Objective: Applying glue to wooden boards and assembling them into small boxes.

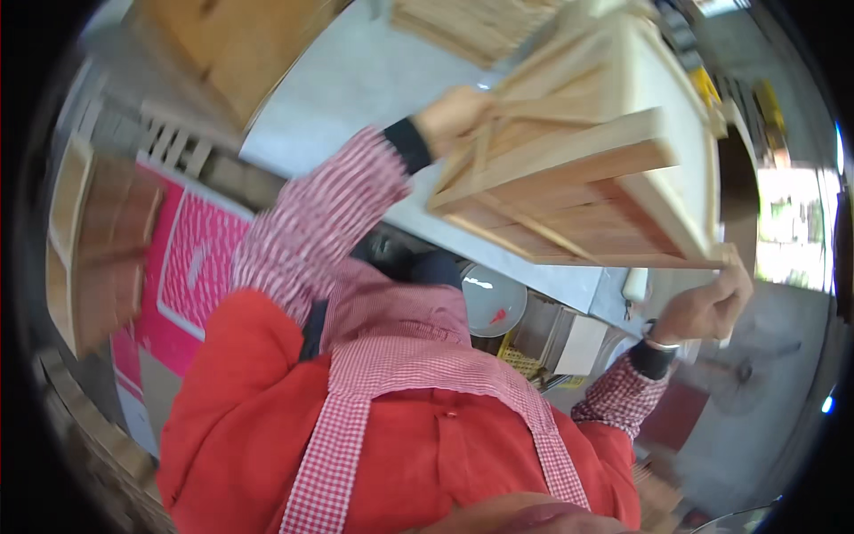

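A light wooden frame-like box (pixel 553 219) with slats and crosspieces is tilted up over the pale worktable (pixel 329 98). On its left end my left hand (pixel 455 117) is closed around a slat, its fingertips partly hidden by the wood. My right hand (pixel 709 303) is at the lower right corner, with its fingers curled against the edge of the box. Both forearms wear checked sleeve covers with dark cuffs. A white panel (pixel 672 98) forms one face of the box.
Another slatted wooden piece (pixel 463 27) lies at the table's far side. A brown wooden board (pixel 227 53) stands at the far left. Left of me are a wooden shelf unit (pixel 107 249) and a pink printed box (pixel 200 258). Below the table edge sits a round basin (pixel 492 301) near a yellow basket (pixel 520 358).
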`<state>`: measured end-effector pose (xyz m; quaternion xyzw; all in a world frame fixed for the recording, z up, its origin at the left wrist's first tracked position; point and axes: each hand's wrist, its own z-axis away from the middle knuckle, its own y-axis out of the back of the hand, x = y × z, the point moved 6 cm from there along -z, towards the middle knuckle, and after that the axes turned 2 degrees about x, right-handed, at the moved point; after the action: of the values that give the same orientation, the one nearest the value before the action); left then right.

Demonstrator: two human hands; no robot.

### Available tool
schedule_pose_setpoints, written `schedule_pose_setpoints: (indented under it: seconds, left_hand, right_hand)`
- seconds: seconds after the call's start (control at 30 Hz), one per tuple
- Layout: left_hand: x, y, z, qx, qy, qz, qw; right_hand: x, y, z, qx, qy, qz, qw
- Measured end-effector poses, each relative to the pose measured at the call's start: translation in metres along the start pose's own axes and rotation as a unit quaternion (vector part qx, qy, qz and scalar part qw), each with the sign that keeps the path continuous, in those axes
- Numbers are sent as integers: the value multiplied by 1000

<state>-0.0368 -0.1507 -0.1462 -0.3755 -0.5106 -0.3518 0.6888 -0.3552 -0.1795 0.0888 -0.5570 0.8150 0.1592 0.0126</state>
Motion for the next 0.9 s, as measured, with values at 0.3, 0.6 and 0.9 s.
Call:
schedule_pose_setpoints:
  seconds: [0.3,0.6,0.9]
  left_hand:
    - [158,-14,111,98,-237,-128,958]
    - [180,-50,143,5,-132,-12,991]
    - [184,-55,148,12,-142,42,989]
  right_hand:
    - [9,-4,1,-40,-280,-111,953]
    - [43,-15,11,-141,-498,-278,809]
    - [35,-25,13,-126,-461,-312,821]
